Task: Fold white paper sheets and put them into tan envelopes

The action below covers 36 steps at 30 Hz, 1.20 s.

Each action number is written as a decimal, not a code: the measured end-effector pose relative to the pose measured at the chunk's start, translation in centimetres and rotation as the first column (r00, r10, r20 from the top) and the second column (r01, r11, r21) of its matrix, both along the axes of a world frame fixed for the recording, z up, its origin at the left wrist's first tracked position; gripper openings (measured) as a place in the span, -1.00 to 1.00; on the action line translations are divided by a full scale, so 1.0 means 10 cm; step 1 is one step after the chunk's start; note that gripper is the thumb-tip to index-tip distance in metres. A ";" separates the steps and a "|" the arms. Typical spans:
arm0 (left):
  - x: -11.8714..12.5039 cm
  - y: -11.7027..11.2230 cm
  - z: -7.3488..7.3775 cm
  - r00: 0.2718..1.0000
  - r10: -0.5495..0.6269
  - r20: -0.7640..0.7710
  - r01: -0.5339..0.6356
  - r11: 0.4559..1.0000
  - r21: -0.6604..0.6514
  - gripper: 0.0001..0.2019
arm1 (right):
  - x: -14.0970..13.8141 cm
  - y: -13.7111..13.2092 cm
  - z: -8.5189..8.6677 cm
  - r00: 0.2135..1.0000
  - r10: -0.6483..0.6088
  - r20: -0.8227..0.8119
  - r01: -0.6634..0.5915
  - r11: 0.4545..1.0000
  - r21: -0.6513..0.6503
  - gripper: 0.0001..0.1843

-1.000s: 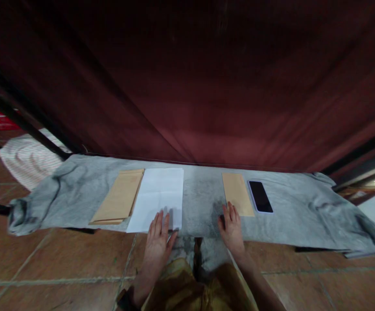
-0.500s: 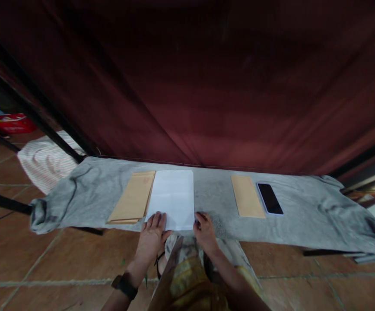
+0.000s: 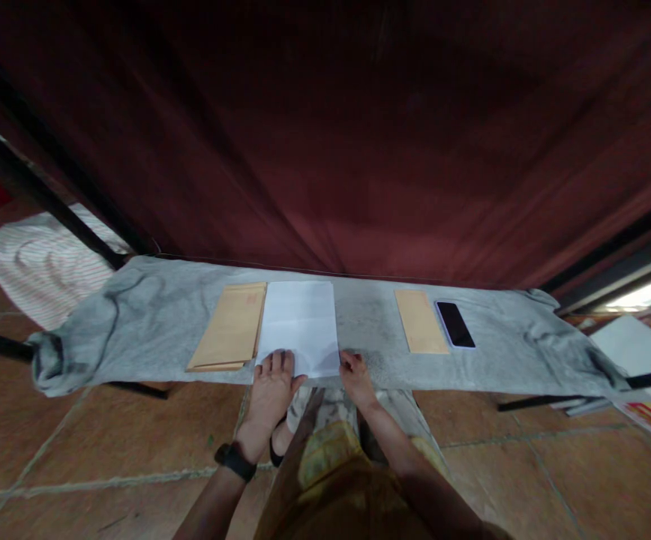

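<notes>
A white sheet of paper (image 3: 299,324) lies on a grey cloth (image 3: 151,322) spread over a low surface. My left hand (image 3: 271,386) rests flat on the sheet's near left corner, fingers stretched out. At the near right corner my right hand (image 3: 355,375) has its fingers curled and pinched at the paper's edge. A stack of brown envelopes (image 3: 229,335) lies just left of the sheet. To the right, apart from both hands, lie one brown envelope (image 3: 421,321) and a black phone (image 3: 454,324).
A dark red curtain (image 3: 359,150) hangs right behind the cloth. Black metal bars (image 3: 49,187) run at the left and right. A striped cloth (image 3: 38,262) lies at the far left. White sheets (image 3: 632,346) lie on the tiled floor (image 3: 78,442) at the right.
My right hand moved left from beside the single envelope to the white sheet's near right corner and curled its fingers. My left hand stayed on the sheet. The view shifted a little.
</notes>
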State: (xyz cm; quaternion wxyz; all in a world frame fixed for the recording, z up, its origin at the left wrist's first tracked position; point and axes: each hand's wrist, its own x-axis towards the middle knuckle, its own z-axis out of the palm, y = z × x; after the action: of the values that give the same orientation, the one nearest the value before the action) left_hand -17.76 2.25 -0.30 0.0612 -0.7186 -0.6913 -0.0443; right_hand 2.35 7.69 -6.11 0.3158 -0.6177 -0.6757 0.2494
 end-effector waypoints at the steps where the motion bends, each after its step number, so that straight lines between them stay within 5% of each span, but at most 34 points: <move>1: 0.01 0.00 0.00 1.000 0.001 -0.003 -0.001 1.000 0.000 -0.51 | 0.00 0.01 0.00 1.000 0.002 -0.007 -0.002 1.000 -0.003 -0.56; 18: 0.07 0.06 0.04 0.995 -0.024 -0.098 0.019 0.999 -0.045 -0.46 | -0.08 -0.12 0.08 0.993 0.086 -0.075 -0.081 0.994 0.075 -0.55; 25: 0.11 0.07 0.09 0.994 -0.005 -0.111 -0.002 0.998 -0.062 -0.44 | -0.11 0.01 0.28 0.980 0.009 -0.200 -0.059 0.969 -0.242 -0.78; 30: -0.02 0.04 0.00 0.999 -0.004 0.045 0.005 1.000 -0.030 -0.42 | -0.19 0.17 0.45 0.920 -0.070 -0.387 -0.125 0.880 -0.457 -0.83; 36: -0.17 -0.05 -0.09 0.919 0.003 0.393 -0.102 0.967 0.232 -0.37 | -0.05 0.13 0.54 0.818 -0.133 -0.560 -0.131 0.905 -0.406 -0.57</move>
State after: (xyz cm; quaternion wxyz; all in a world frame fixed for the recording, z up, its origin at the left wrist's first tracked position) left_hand -19.41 1.74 -1.24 0.0127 -0.6632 -0.6978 -0.2706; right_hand 1.82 8.97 -0.73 0.3621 -0.5675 -0.4770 0.5651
